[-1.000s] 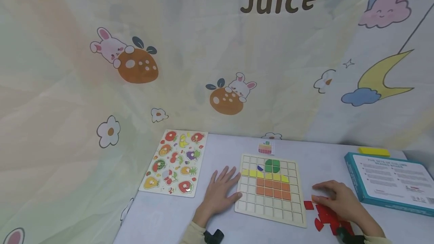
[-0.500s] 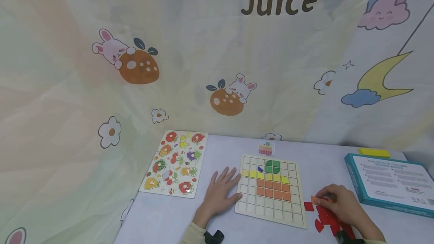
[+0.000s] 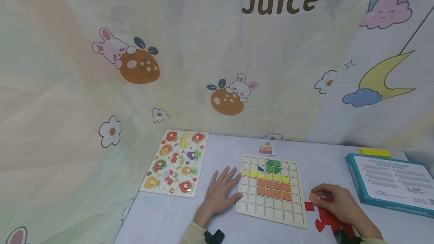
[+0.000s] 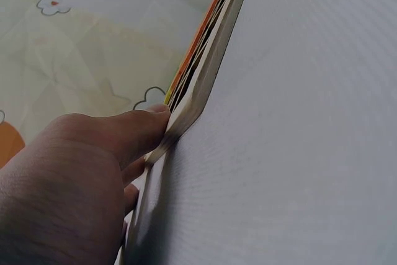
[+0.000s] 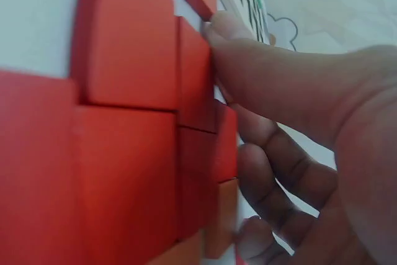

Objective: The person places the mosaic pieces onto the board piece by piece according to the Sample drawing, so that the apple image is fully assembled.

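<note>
My left hand (image 3: 218,195) lies spread on the table, its thumb and fingertips at the left edge of the wooden grid board (image 3: 264,212). In the left wrist view the thumb (image 4: 146,125) touches the board's edge. Green, yellow and orange tiles (image 3: 274,189) fill part of the grid, with a small blue-and-white piece (image 3: 260,168) near the green ones. Right of the board, my right hand (image 3: 339,200) pinches an orange tile (image 3: 314,196) between thumb and fingers. Beneath and beside it lie red tiles (image 3: 326,218), seen close up in the right wrist view.
A fruit puzzle board (image 3: 174,163) lies at the left. Behind the grid board is a small picture card (image 3: 267,148) of a cake. A teal-edged box (image 3: 390,180) occupies the right side, with a yellow block (image 3: 375,152) behind it. A printed cloth (image 3: 183,55) hangs at the back.
The right hand's thumb and fingers have closed on the orange tile, and more of the tile now shows, tilted up. The left hand and board stay in place.
</note>
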`<state>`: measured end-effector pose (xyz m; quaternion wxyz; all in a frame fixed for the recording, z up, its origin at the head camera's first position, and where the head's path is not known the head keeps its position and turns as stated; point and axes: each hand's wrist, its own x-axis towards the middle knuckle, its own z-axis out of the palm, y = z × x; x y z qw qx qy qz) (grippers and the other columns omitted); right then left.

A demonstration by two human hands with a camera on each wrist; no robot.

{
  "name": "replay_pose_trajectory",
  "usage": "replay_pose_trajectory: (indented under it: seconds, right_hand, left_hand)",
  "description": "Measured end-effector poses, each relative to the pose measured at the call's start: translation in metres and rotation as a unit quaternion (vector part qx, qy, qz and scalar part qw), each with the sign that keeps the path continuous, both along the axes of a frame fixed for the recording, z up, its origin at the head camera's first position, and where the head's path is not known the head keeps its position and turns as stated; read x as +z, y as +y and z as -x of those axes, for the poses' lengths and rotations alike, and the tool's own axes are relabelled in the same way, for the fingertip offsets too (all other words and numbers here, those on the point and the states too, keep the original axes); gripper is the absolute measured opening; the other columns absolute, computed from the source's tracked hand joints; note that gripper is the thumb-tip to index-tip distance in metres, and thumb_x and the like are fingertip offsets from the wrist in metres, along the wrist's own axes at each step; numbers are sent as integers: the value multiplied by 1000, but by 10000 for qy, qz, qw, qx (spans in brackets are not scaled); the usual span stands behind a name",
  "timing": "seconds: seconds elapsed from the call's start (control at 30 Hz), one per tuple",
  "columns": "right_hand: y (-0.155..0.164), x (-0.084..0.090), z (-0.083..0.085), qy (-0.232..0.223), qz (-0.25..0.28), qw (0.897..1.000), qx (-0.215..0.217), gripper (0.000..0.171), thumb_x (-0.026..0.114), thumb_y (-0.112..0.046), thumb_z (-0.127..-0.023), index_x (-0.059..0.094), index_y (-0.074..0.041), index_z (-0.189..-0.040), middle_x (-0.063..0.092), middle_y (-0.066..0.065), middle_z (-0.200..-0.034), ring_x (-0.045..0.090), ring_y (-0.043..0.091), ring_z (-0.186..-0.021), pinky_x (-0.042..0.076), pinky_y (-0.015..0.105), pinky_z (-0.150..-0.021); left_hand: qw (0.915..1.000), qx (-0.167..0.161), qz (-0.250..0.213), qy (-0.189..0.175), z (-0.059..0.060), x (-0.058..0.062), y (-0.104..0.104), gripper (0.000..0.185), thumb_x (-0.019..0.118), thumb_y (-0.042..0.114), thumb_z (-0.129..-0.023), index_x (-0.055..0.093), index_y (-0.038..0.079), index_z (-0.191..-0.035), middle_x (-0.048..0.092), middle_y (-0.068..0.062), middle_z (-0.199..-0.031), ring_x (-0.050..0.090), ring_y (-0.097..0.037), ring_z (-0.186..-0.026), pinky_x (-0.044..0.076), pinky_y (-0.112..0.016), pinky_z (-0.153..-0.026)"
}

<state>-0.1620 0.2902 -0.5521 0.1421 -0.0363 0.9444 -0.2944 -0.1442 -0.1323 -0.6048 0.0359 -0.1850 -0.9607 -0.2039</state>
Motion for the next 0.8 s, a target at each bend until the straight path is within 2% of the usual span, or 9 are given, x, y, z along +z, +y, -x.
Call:
replay_pose_trajectory:
  seconds: [0.13,0.3,0.43,0.57,0.67,0.8]
  right_hand:
    - [-2,2,1,45,-41,9999,102,47,94,-26,-79,75,-7,-118,75,4,-104,66,20,-93,66,45,-84]
    - [-5,5,1,153,-3,9998,109,37,90,-23,-85,75,-6,-115,73,1,-97,61,16,-88,61,30,-75]
    - [-6,5,0,561,193,9982,-42,29,85,-25,-91,74,-9,-112,73,0,-96,60,15,-85,54,19,-67]
    - [-13,5,1,1219,310,9918,-230,29,80,-34,-96,73,-11,-112,75,2,-102,59,13,-86,49,17,-65]
    - [-24,6,3,1439,539,9874,-367,35,74,-38,-101,69,-11,-122,74,5,-103,58,8,-84,48,19,-62]
    - [-45,8,5,1489,899,9840,-390,36,70,-31,-105,63,-11,-134,71,6,-101,57,7,-80,49,19,-62]
  left_hand:
    - [10000,9,46,-23,0,0,0,68,49,66,-102,46,32,-161,33,7,-174,24,-24,-165,16,-62,-133]
    - [10000,-2,46,-60,0,1,-1,68,49,66,-102,46,31,-161,32,7,-174,23,-24,-165,16,-62,-133]
    - [10000,-19,-1,-87,0,3,0,68,50,65,-102,47,30,-161,33,6,-174,24,-25,-165,16,-62,-133]
    - [9999,-32,3,-109,0,5,0,68,50,65,-102,47,30,-161,33,6,-174,23,-24,-165,15,-62,-133]
    - [9999,-42,9,-113,0,4,0,68,49,65,-102,46,31,-161,32,7,-174,22,-24,-165,14,-61,-133]
    - [9999,-36,-3,-114,0,3,0,68,49,65,-102,46,31,-161,33,7,-174,22,-24,-165,15,-62,-133]
